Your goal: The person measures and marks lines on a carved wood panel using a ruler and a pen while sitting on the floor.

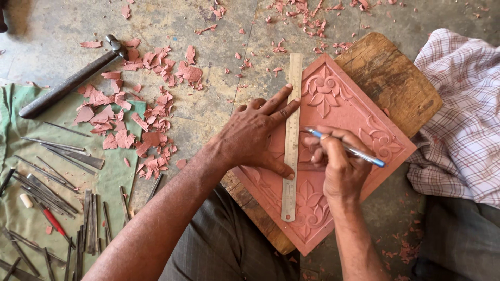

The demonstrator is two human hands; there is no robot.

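Pinched in the right hand [341, 166], between thumb and fingers, is a blue pen [346, 149], its tip down beside the right edge of a steel ruler [291, 138]. That grip is closed on the pen. Flat and spread, the left hand [258, 135] holds nothing; its palm and fingers press the ruler down from the left, the forefinger reaching up along the steel.

All places below are told from the slab [359, 122], a square of reddish stone carved with leaf and flower patterns inside a raised border.

Under the slab lies the concrete floor [208, 104], grey and cracked. Right of the slab is a checked cloth [461, 119], white with thin dark lines, crumpled in a heap. Far left of the slab a green cloth [112, 177] is spread on the floor. Directly beneath the slab sits a thick wooden block [396, 78], worn and dark, showing past the slab's upper right corner and lower left edge. The ruler lies across the slab's middle, running from its top corner toward its lower edge.

Left of the slab, red stone chips [140, 119] are scattered over the floor and green cloth. Far upper left is a hammer [67, 80] with a dark handle. Lower left, thin metal chisels [57, 177] lie in rows on the green cloth.
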